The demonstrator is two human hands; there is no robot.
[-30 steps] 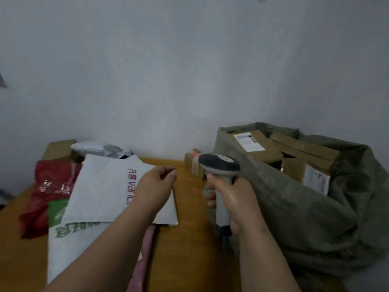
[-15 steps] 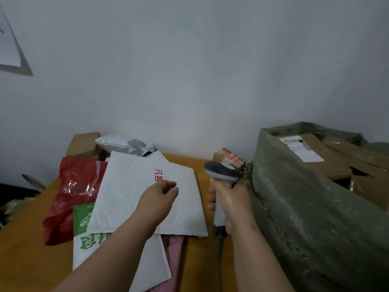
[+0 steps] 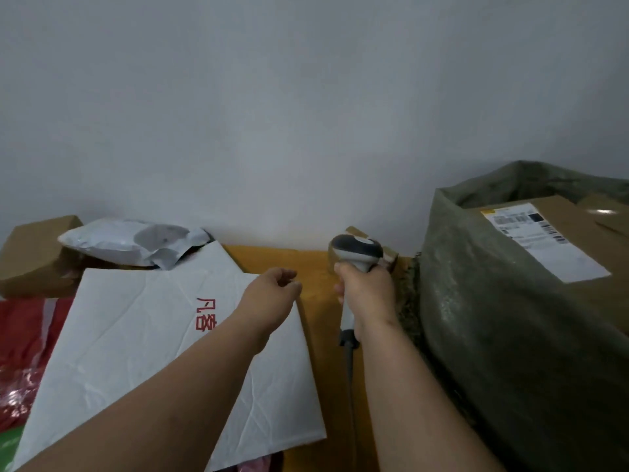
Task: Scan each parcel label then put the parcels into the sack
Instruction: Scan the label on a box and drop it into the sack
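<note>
Right hand [image 3: 369, 289] grips scanner [image 3: 355, 253]; left hand [image 3: 272, 294] loosely curled, holding nothing, over white mailer [image 3: 143, 335]. One sack [image 3: 510, 335] holding box [image 3: 578, 253]; small box [image 3: 389, 258] behind scanner.

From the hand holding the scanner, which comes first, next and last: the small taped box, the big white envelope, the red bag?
1. Small taped box, just behind the right hand.
2. Big white envelope, to its left.
3. Red bag, far left.

A bare strip of tabletop [image 3: 272, 258] ran between the white mailer [image 3: 163, 335] and the sack [image 3: 510, 335]; a small box [image 3: 389, 257] blocked its far end.
</note>
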